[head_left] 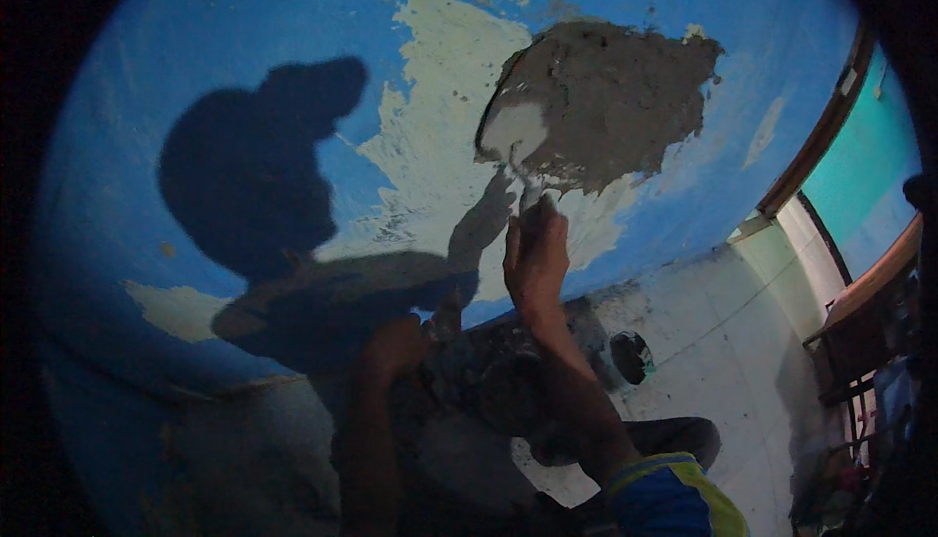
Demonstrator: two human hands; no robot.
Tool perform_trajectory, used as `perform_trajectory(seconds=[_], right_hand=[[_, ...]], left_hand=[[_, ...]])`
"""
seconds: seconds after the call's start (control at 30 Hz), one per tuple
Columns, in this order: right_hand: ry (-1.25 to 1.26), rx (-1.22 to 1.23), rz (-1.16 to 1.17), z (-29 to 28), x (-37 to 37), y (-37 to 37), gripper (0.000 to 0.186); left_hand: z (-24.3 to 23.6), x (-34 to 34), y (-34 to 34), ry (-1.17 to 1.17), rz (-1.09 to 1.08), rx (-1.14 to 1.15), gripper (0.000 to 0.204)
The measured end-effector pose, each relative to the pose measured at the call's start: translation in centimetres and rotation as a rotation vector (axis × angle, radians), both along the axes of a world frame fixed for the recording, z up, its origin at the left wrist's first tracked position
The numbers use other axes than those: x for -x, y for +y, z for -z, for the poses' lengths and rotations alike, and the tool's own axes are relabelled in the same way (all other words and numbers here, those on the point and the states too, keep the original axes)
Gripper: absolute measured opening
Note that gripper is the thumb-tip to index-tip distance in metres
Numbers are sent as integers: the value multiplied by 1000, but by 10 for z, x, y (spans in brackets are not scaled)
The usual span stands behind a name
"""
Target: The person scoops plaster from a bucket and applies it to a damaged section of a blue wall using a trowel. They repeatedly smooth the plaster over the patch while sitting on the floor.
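We see the right hand (534, 256) gripping a trowel (513, 136) pressed against the grey plaster patch (611, 97) on the blue wall (293, 9); the left hand (396, 337), in shadow, grip unclear.

You have no packages, labels, signs or screens anywhere in this view.
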State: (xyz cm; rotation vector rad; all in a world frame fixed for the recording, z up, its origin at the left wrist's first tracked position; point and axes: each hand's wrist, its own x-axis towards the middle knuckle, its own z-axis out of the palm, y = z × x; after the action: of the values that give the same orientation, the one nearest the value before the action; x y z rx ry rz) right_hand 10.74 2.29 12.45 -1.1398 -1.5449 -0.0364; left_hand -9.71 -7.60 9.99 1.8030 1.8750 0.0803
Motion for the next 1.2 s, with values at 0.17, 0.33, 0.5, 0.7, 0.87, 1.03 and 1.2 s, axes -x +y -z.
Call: perform_trajectory(seconds=[0.17,0.33,0.5,0.7,0.87,1.03,1.2], right_hand=[[-144,225,-82,24,-19,-45,47],[10,68,-51,14,-33,-48,48],[-146,-206,110,0,-65,4,51],[-547,-345,199,-22,-141,61,57],[-564,-471,213,-57,-170,92,53],[-481,-394,247,-82,-187,102,42],[-509,-401,289,-79,-191,100,43]], left_hand=[[0,-5,9,71,108,119,43],[12,-10,9,44,54,61,43],[16,-11,9,53,44,87,42],[15,-11,6,20,17,105,41],[22,-15,15,0,-1,108,42],[25,-15,19,31,74,71,44],[15,-16,13,21,98,76,46]])
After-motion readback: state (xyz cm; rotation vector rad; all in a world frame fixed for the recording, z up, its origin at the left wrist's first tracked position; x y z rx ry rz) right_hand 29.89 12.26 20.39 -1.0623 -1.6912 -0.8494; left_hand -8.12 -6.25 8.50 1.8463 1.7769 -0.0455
